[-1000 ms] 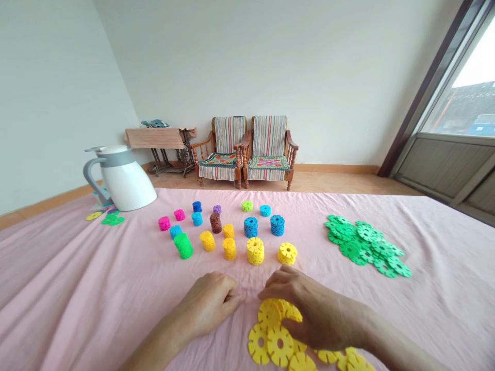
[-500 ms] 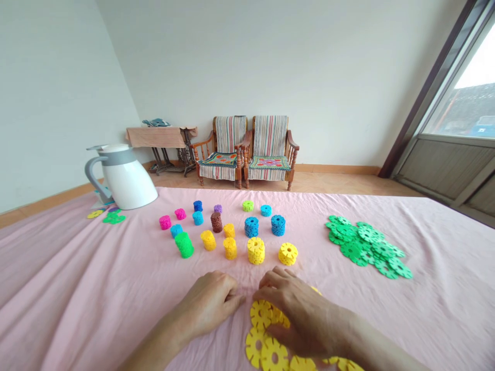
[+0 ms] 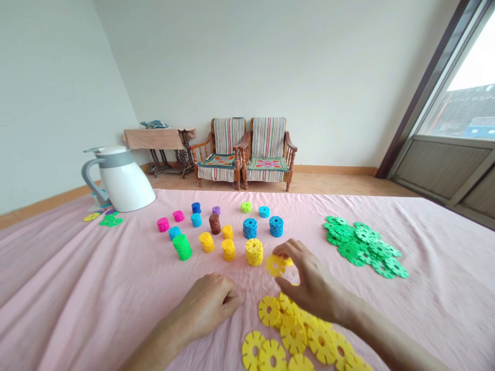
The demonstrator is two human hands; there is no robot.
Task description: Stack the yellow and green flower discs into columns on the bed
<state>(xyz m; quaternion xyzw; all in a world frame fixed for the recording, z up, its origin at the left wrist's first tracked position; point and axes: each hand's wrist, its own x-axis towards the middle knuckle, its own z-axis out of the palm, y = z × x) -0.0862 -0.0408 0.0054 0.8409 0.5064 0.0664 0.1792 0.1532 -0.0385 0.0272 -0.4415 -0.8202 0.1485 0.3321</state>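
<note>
My right hand (image 3: 315, 283) is above the front of the cloth, its thumb and fingers closed around the edge of a yellow notched disc (image 3: 275, 266). The disc is tilted, and behind it a low stack of yellow discs (image 3: 288, 262) is mostly hidden by the fingers. A taller yellow stack (image 3: 254, 252) stands just to the left. Below my right hand lies a loose pile of yellow discs (image 3: 294, 334). My left hand (image 3: 212, 301) rests on the cloth as a loose fist, left of the pile, with nothing visible in it.
Several short stacks in other colours, among them a green stack (image 3: 182, 247) and a brown stack (image 3: 215, 224), stand farther back on the pink cloth (image 3: 116, 288). Loose green discs (image 3: 363, 247) lie to the right. A white jug (image 3: 126, 180) stands at the back left.
My right hand has moved up and away from the loose yellow pile to the low yellow stack, carrying a yellow disc. More of the pile shows. My left hand has stayed put.
</note>
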